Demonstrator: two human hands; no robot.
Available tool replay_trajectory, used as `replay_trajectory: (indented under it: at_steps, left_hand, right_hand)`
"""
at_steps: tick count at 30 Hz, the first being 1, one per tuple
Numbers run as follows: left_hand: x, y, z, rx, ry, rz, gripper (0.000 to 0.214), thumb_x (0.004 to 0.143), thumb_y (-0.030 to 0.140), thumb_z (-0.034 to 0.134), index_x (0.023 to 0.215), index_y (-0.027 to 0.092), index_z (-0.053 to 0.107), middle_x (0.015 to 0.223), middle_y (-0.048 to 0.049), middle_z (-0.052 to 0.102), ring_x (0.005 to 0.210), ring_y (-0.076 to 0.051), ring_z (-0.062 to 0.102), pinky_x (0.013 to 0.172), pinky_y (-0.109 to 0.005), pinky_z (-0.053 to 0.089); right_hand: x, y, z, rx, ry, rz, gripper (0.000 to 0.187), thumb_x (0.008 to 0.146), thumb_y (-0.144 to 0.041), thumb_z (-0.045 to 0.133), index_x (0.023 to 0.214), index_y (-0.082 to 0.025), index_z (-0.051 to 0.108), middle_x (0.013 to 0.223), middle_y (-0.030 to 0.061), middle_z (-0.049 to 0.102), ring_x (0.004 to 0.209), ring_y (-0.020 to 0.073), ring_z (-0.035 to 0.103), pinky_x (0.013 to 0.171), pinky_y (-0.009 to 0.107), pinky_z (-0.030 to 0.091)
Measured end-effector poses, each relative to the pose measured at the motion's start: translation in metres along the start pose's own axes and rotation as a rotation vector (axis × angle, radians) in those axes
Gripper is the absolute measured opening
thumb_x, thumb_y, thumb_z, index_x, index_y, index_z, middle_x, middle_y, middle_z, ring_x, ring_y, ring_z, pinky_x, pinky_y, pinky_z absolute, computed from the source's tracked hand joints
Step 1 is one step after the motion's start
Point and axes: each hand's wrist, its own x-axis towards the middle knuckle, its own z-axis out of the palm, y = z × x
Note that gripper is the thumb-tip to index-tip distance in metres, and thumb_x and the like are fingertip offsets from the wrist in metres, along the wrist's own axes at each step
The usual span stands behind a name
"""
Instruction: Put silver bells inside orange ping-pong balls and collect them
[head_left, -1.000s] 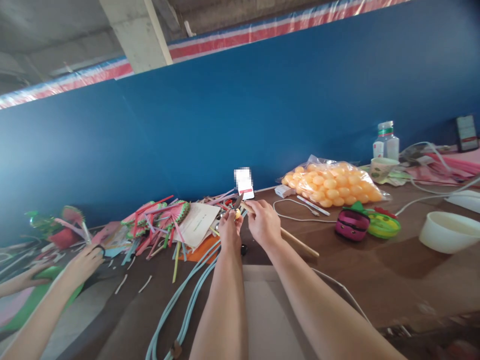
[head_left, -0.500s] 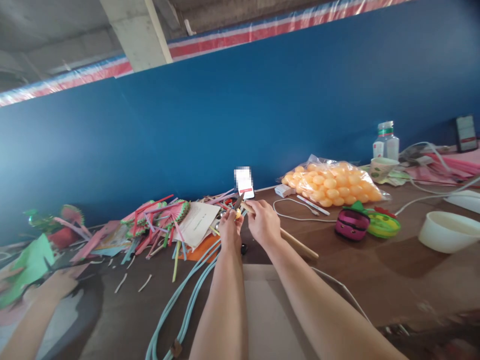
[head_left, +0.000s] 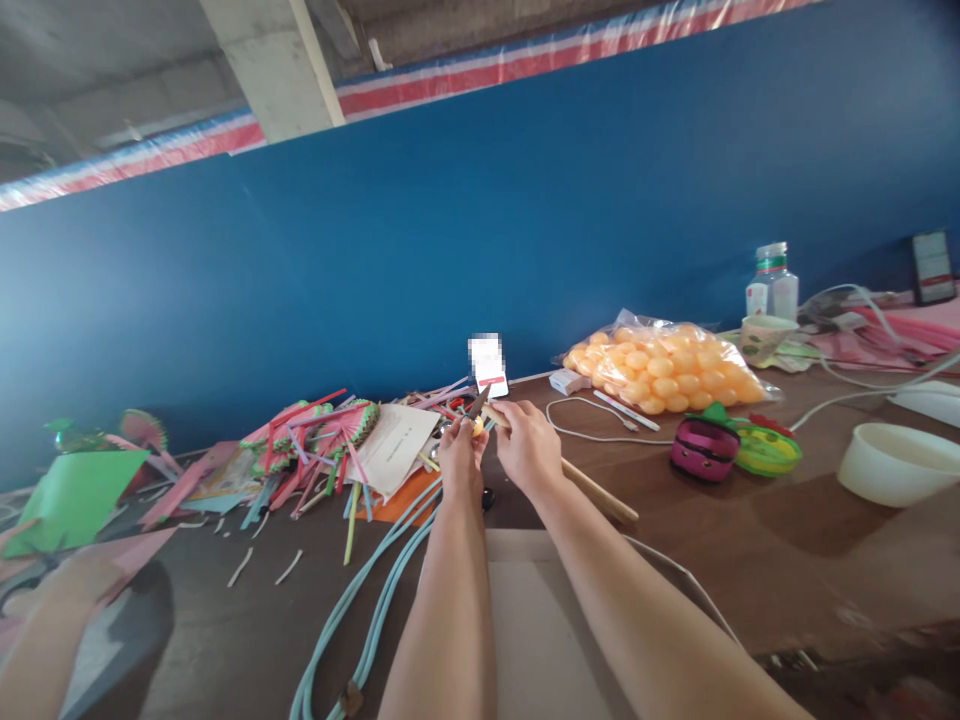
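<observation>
My left hand (head_left: 459, 458) is closed in a pinch on a small yellow-orange ball (head_left: 477, 427) held above the brown table (head_left: 750, 560). My right hand (head_left: 527, 446) is wrapped round a wooden-handled tool (head_left: 592, 484), whose dark tip (head_left: 478, 402) points at the ball. The handle runs back to the right, low over the table. Both hands are close together, fingertips almost touching.
A clear bag of orange balls (head_left: 667, 372) lies at the back right, with a bottle (head_left: 772, 283), a paper cup (head_left: 766, 336), a pink and green toy (head_left: 731, 446) and a white bowl (head_left: 892, 462). Coloured paper strips and fans (head_left: 322, 440) are heaped left. Pale blue hoses (head_left: 375, 600) cross the table. Another person's arm (head_left: 45, 640) holds green paper (head_left: 75, 495).
My hands have hardly moved. The other person's arm at the left has drawn back toward the lower left and has lifted a green sheet of paper.
</observation>
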Motion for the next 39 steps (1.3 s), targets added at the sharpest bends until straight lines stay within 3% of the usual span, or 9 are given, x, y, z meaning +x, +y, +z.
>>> replay_trajectory:
  at_steps: [5, 10, 18, 32, 39]
  left_hand:
    - [-0.004, -0.003, 0.003, 0.018, -0.102, -0.025, 0.003, 0.082, 0.013, 0.064, 0.085, 0.014, 0.063, 0.078, -0.0043, 0.064, 0.069, -0.011, 0.062, 0.075, -0.027, 0.053]
    - [-0.005, -0.007, 0.003, 0.049, -0.100, -0.013, 0.006, 0.081, 0.013, 0.065, 0.086, 0.014, 0.063, 0.078, -0.0037, 0.063, 0.070, -0.010, 0.062, 0.076, -0.028, 0.053]
    - [0.002, -0.011, 0.004, 0.036, -0.076, -0.015, 0.009, 0.079, 0.015, 0.067, 0.083, 0.015, 0.060, 0.076, -0.0025, 0.062, 0.068, -0.010, 0.061, 0.079, -0.032, 0.054]
    - [0.001, -0.022, 0.028, 0.036, -0.133, -0.029, 0.004, 0.079, 0.012, 0.064, 0.082, 0.013, 0.061, 0.077, -0.0038, 0.062, 0.068, -0.010, 0.061, 0.078, -0.029, 0.052]
    - [0.001, -0.025, 0.020, 0.026, -0.105, -0.063, 0.014, 0.075, 0.010, 0.070, 0.086, 0.015, 0.062, 0.080, -0.0042, 0.064, 0.072, -0.011, 0.063, 0.083, -0.031, 0.052]
  right_hand:
    - [0.001, 0.002, 0.000, 0.025, 0.072, 0.004, 0.037, 0.085, -0.014, 0.053, 0.117, -0.027, 0.066, 0.108, 0.0057, 0.065, 0.098, 0.0215, 0.057, 0.079, 0.029, 0.042]
    - [0.002, 0.004, -0.001, 0.046, 0.130, -0.019, 0.036, 0.086, -0.014, 0.051, 0.118, -0.025, 0.065, 0.107, 0.0061, 0.065, 0.098, 0.0210, 0.057, 0.081, 0.030, 0.042]
    - [0.003, 0.008, -0.003, -0.041, -0.001, 0.019, 0.038, 0.084, -0.013, 0.053, 0.117, -0.028, 0.066, 0.107, 0.0059, 0.066, 0.095, 0.0213, 0.058, 0.077, 0.029, 0.041]
    - [0.010, 0.031, -0.009, -0.059, 0.081, 0.019, 0.036, 0.085, -0.014, 0.054, 0.115, -0.028, 0.066, 0.103, 0.0044, 0.065, 0.093, 0.0205, 0.058, 0.075, 0.028, 0.042]
    - [0.009, 0.035, -0.002, -0.060, 0.050, 0.018, 0.039, 0.083, -0.014, 0.056, 0.117, -0.028, 0.066, 0.105, 0.0045, 0.066, 0.093, 0.0206, 0.059, 0.076, 0.029, 0.043]
